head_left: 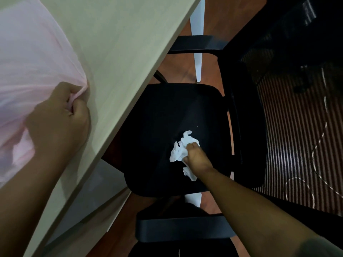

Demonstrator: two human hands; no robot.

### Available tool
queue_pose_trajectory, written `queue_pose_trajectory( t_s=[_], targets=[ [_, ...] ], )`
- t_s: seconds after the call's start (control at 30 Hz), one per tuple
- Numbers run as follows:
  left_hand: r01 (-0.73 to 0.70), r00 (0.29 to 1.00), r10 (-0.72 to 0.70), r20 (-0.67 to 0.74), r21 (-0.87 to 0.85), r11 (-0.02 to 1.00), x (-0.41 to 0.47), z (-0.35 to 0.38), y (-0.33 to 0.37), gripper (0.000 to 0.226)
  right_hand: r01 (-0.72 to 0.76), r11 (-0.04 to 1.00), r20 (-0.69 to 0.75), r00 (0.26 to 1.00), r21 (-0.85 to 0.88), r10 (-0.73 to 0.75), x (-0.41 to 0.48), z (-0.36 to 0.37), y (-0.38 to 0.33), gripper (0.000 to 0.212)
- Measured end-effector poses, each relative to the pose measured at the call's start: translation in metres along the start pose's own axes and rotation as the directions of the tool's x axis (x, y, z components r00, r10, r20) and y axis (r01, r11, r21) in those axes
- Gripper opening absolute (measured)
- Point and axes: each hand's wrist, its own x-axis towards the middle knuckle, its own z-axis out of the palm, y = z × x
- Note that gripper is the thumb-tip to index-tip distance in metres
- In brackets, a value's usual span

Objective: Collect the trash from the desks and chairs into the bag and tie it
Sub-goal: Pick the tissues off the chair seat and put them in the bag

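Note:
A thin pink plastic bag [27, 58] lies on the pale desk [118, 52] at the left. My left hand [61, 115] grips a bunched fold of the bag near the desk's edge. A crumpled white tissue [179, 148] lies on the black seat of an office chair [163, 127] below the desk. My right hand [195, 157] reaches down onto the seat, and its fingers curl round the tissue, with paper showing on both sides of the hand.
The chair's black armrests [193, 44] [183, 228] flank the seat, and its mesh backrest [297, 127] stands at the right. The desk edge runs diagonally above the seat. Reddish-brown floor [178, 71] and a white desk leg [197, 52] show beneath.

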Motion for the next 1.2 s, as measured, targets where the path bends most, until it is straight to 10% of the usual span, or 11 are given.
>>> queue_pose_trajectory(
  t_s=[0.27, 0.6, 0.9, 1.2],
  targets=[
    [-0.085, 0.995, 0.080, 0.053, 0.095, 0.992, -0.001, -0.013, 0.007, 0.021, 0.080, 0.993, -0.068, 0.994, -0.085, -0.086, -0.035, -0.075, -0.042, 0.026],
    [-0.053, 0.938, 0.118, 0.327, -0.201, 0.978, 0.039, -0.120, 0.009, 0.013, 0.236, 0.929, -0.280, 0.906, -0.287, -0.317, -0.118, -0.209, -0.126, 0.020],
    [-0.083, 0.996, 0.087, 0.026, -0.110, 0.990, 0.066, -0.293, -0.005, 0.028, 0.460, 0.853, -0.492, 0.699, -0.245, -0.519, -0.172, -0.299, -0.310, 0.028],
    [0.017, 0.991, -0.040, -0.131, -0.173, 0.985, 0.019, -0.374, -0.078, 0.030, 0.786, 0.580, -0.485, 0.430, -0.214, -0.762, -0.187, -0.239, -0.471, 0.014]
  ],
)
